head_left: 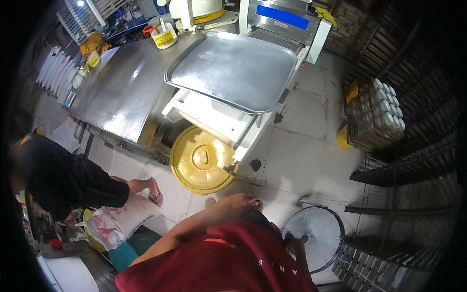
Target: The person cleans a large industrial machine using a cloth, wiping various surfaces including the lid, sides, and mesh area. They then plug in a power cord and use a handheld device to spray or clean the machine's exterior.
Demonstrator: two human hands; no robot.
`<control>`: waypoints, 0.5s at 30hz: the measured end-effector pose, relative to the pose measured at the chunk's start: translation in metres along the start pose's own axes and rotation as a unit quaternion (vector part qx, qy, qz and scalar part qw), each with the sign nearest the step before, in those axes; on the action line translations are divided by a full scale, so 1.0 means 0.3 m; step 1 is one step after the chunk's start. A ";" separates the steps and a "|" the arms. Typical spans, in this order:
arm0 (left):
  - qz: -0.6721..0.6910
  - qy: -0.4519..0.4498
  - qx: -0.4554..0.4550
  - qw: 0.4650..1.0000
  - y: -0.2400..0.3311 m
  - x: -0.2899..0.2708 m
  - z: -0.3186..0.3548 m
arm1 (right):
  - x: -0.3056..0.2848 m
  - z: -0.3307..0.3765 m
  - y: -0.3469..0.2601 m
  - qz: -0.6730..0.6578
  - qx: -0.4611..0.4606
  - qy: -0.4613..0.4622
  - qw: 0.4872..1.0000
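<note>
My left forearm reaches across the front of my dark red shirt. My left hand (239,200) is at waist height, near the yellow round lid (189,165) of a bin on the floor; nothing shows in it, and its fingers are too small and partly hidden to read. Down at my right side, my right hand (291,243) overlaps the edge of a round floor fan (318,238); whether it touches the fan is not clear. A large metal tray (233,68) lies across the white bed of a machine (209,117) in front of me.
A steel table (116,87) stands to the left, with a white tub (164,36) on it. At left a person in dark clothes (73,175) bends near a white sack (124,219). Stacked trays with pale fluted cups (389,104) stand at right by slatted racks (399,177).
</note>
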State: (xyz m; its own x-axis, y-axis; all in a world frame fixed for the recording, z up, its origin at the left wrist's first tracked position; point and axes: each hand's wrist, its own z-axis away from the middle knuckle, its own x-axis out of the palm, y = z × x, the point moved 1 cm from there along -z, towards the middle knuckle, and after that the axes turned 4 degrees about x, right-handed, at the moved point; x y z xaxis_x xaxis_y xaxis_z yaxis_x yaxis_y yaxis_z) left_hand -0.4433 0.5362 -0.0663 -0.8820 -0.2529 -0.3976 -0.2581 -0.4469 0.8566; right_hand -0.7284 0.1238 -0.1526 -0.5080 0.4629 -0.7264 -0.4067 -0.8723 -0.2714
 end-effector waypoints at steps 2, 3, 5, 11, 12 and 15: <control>0.040 -0.017 -0.089 0.995 0.268 -0.122 -0.075 | -0.118 0.061 -0.026 -0.143 0.055 0.014 0.988; 0.073 -0.012 -0.141 0.987 0.401 -0.181 -0.089 | -0.173 0.060 -0.042 -0.141 0.039 0.022 0.989; 0.056 -0.007 -0.056 0.997 0.272 -0.089 -0.172 | -0.265 0.003 -0.071 -0.058 -0.054 0.036 0.996; 0.040 -0.043 -0.026 0.998 0.468 -0.213 -0.350 | -0.333 -0.224 -0.096 -0.410 -0.056 0.036 0.910; 0.032 -0.043 -0.012 0.999 0.455 -0.219 -0.384 | -0.409 -0.245 -0.147 -0.421 -0.052 0.023 0.905; 0.033 -0.013 0.003 0.999 0.410 -0.228 -0.470 | -0.695 -0.309 -0.306 -0.106 -0.085 0.038 0.990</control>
State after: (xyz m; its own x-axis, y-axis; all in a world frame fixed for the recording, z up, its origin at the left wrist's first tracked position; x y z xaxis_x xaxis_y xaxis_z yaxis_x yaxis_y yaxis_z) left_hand -0.3592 0.3776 0.0199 -0.9075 -0.2587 -0.3310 -0.2008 -0.4250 0.8827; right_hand -0.5149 0.0928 -0.0347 -0.3642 0.6314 -0.6846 -0.3617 -0.7733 -0.5208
